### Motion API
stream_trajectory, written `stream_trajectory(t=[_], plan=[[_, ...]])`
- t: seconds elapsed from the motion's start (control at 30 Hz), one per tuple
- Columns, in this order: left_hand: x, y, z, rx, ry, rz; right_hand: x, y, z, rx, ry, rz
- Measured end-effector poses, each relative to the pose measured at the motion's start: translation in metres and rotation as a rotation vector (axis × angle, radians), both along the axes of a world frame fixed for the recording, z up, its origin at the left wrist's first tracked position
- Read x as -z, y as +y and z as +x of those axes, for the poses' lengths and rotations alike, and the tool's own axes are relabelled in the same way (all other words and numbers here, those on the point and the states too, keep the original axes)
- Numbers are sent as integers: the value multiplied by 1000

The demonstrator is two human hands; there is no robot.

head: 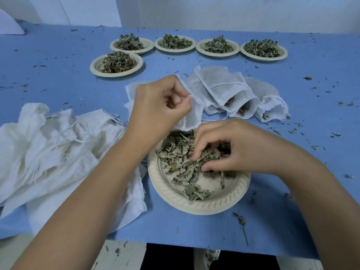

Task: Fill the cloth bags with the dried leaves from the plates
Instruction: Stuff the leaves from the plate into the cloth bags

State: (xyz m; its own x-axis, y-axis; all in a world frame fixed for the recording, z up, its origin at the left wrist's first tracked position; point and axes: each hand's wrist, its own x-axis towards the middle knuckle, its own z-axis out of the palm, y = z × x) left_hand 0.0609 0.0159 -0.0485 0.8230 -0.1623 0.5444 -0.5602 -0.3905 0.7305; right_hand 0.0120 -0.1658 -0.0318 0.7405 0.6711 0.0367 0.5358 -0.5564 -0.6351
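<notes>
left hand (pixel 155 106) pinches the rim of an open cloth bag (pixel 191 115), held just above the near plate (pixel 194 205) prob so leaves drop straight in; right hand (pixel 229 149) has fingers curled, gathering dried leaves (pixel 181 158) on that plate (touching them), bag mouth just beside it; empty bags (pixel 48 145) wait at left, filled bags (pixel 233 94) lie beyond.
</notes>
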Motion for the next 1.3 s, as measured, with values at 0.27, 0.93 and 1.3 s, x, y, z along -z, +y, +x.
stream_trajectory(t=[0.27, 0.93, 1.3], plan=[[-6, -1, -2, 5, 235, -188, -6, -14, 3, 45, 154, 274], [-7, -5, -11, 139, 233, -316, 17, 15, 4, 389, -654, 348], [-8, -4, -10, 160, 266, -332, 13, 14, 1, 205, -725, 2]])
